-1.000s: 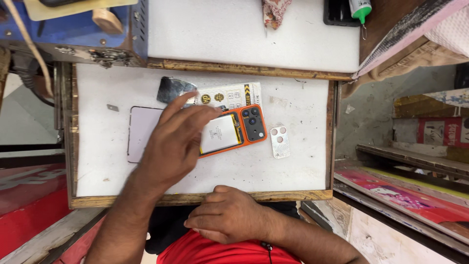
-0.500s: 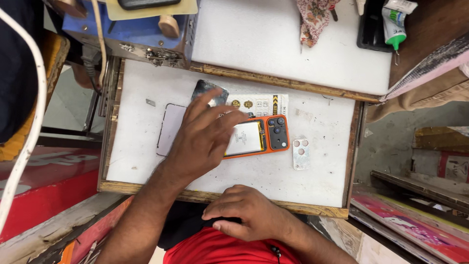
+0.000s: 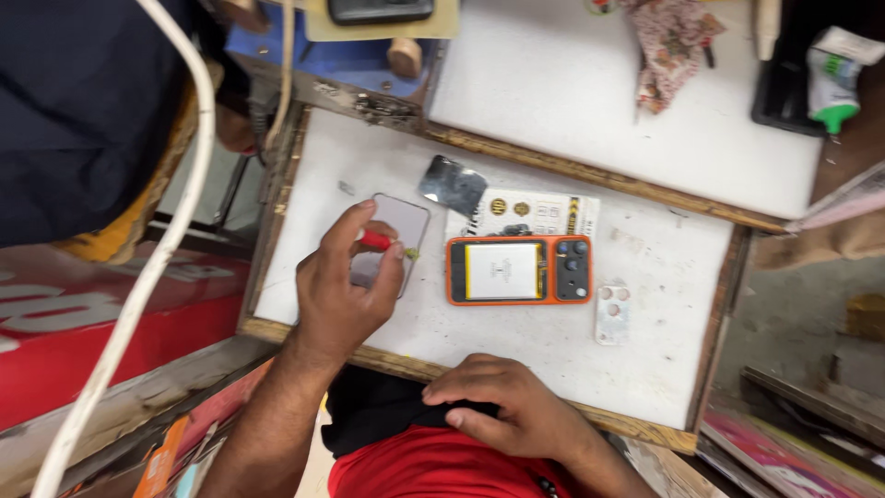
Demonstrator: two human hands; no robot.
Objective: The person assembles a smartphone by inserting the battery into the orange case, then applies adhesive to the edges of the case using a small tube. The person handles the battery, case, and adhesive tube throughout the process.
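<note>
Your left hand [image 3: 336, 290] covers the near half of the pale rounded glass panel [image 3: 406, 221] by the white board's left edge, and all but the tip of the small red tool [image 3: 376, 241] in its fingers. The green-capped tube [image 3: 832, 81] at the top right corner is blurred and cut off.

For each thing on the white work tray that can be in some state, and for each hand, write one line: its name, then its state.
orange phone: lying flat, back off, battery showing
pale back panel: flat, partly under the left hand
camera cover: detached, lying alone
left hand: pinching a red tool
right hand: empty, resting on the tray edge
</note>
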